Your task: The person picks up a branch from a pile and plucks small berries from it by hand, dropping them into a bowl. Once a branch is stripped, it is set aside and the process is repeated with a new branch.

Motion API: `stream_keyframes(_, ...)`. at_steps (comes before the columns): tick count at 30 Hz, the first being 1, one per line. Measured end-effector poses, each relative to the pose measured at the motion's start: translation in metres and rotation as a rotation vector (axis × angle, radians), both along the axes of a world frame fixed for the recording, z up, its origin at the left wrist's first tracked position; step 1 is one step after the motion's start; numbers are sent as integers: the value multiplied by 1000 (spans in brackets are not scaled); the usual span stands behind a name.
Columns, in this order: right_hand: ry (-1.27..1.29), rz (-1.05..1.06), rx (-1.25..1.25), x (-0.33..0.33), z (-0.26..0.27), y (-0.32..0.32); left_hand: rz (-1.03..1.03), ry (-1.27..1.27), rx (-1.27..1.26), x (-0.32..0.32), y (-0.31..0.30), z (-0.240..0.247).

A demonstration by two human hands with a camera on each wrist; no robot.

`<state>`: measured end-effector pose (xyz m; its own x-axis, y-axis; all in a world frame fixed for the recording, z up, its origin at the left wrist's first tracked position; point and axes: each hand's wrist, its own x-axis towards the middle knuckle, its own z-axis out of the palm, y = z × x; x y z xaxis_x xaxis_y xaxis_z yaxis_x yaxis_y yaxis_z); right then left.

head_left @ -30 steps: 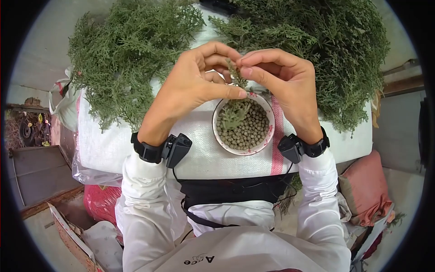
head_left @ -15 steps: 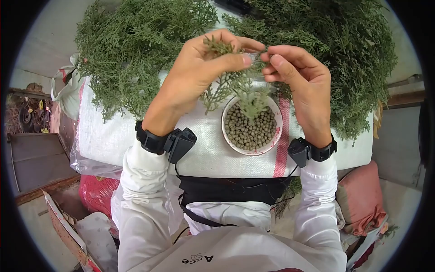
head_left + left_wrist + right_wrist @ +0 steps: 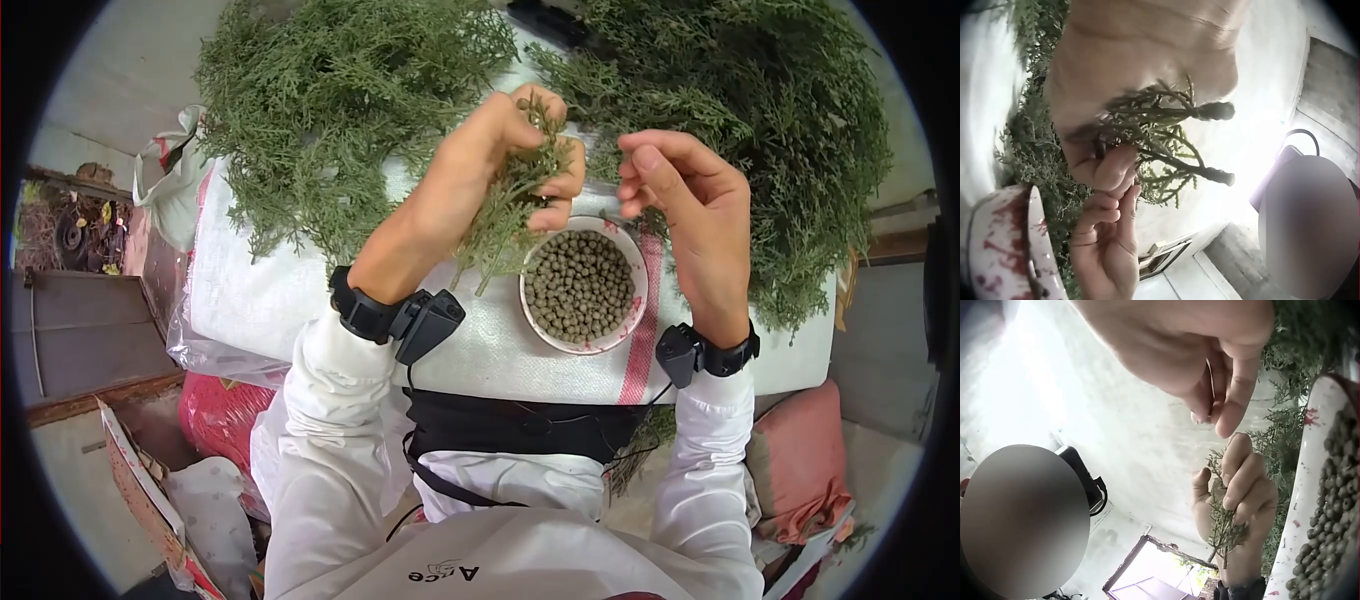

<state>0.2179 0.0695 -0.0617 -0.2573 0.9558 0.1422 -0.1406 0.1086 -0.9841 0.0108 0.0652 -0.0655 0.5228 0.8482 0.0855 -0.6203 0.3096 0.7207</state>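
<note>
In the head view my left hand (image 3: 455, 175) grips an evergreen sprig (image 3: 512, 195) in its curled fingers, the cut stem ends pointing down toward me. Two thick stem ends of this sprig (image 3: 1172, 162) stick out past the palm in the left wrist view. My right hand (image 3: 705, 215) hovers over the bowl's far right side, fingers bent and thumb near the index fingertip. Whether something small sits between those tips I cannot tell. Below both hands stands a white bowl (image 3: 600, 347) with red marks, well filled with small round greenish-brown seed cones (image 3: 578, 285).
Two big heaps of evergreen branches lie at the back, a left heap (image 3: 340, 110) and a darker right heap (image 3: 740, 110). White woven sheeting (image 3: 480, 350) with a pink stripe covers the work surface. A red bag (image 3: 225, 415) and a pink cushion (image 3: 800, 460) lie lower at the sides.
Both hands were together at the sprig above the bowl; they have since drawn apart. My left hand turned and carried the sprig left, off the bowl, while my right hand shifted right.
</note>
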Motion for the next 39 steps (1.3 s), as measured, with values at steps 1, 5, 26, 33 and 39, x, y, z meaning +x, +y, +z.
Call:
stream_keyframes(1, -2, 1, 7, 1, -1, 0, -4, -4, -8, 2, -1, -1)
stream_keyframes(5, 30, 1, -42, 8, -1, 2, 131, 118, -2, 7, -1, -1)
stream_keyframes(26, 66, 35, -57, 9, -1, 6, 352, 544, 129, 10, -4, 4)
stream_keyframes(33, 111, 27, -45, 4, 3, 2, 324, 549, 184, 16, -6, -3)
stream_keyframes(39, 65, 8, -20, -2, 0, -2, 403, 585, 218, 18, -6, -7)
